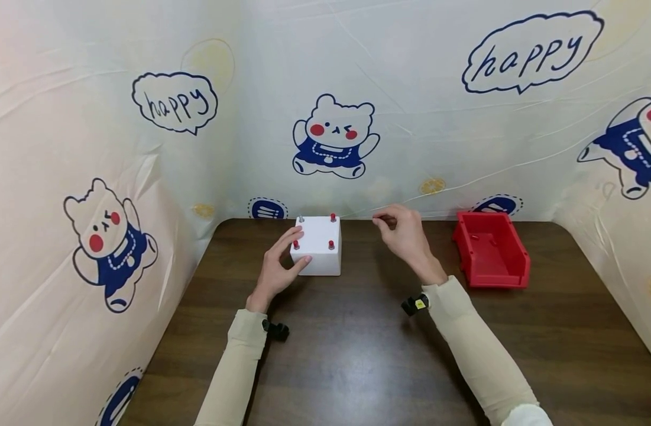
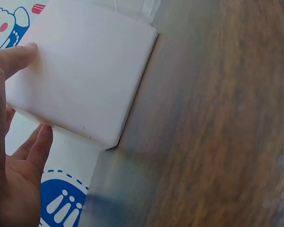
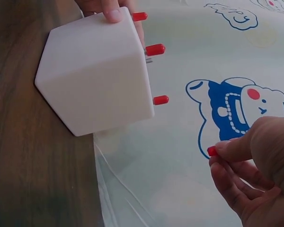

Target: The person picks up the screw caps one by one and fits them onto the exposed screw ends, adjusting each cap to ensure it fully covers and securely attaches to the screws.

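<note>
A white box (image 1: 316, 260) sits on the table with metal posts sticking up near its top corners. Three posts wear red caps (image 3: 155, 49); the back-left post (image 1: 301, 219) is bare metal. My left hand (image 1: 276, 266) holds the box from its left side, thumb on the front face and fingers along the left and top edge. To the right of the box, my right hand (image 1: 405, 234) pinches a small red cap (image 3: 212, 151) between thumb and index finger, raised above the table and apart from the box.
At the right of the table (image 1: 357, 343) stands a red open-front bin (image 1: 492, 279) with a few small red pieces (image 1: 475, 236) inside. A printed curtain (image 1: 410, 142) hangs directly behind the table and along both sides.
</note>
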